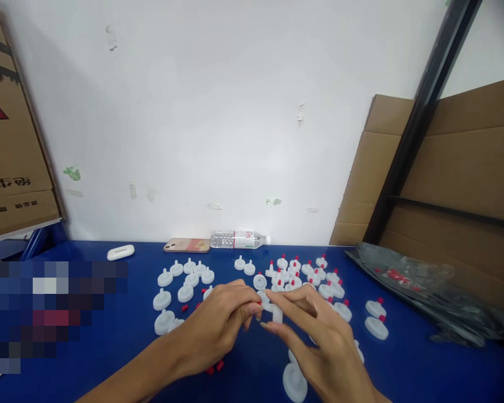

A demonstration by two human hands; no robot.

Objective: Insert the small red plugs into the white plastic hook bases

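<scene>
My right hand pinches a white plastic spout lid between thumb and fingers, tilted so its spout points left. Closed at the tip of that spout, my left hand grips a small red cap, mostly hidden by the fingers. Left of the hands stand several uncapped white lids. To the right are several lids with red caps on their spouts. Loose red caps lie near my left forearm. A larger white lid sits below my right hand.
Along the back of the blue table lie a plastic bottle, a phone and a white oval case. A dark plastic bag with red pieces lies right. Cardboard and a black post stand behind it.
</scene>
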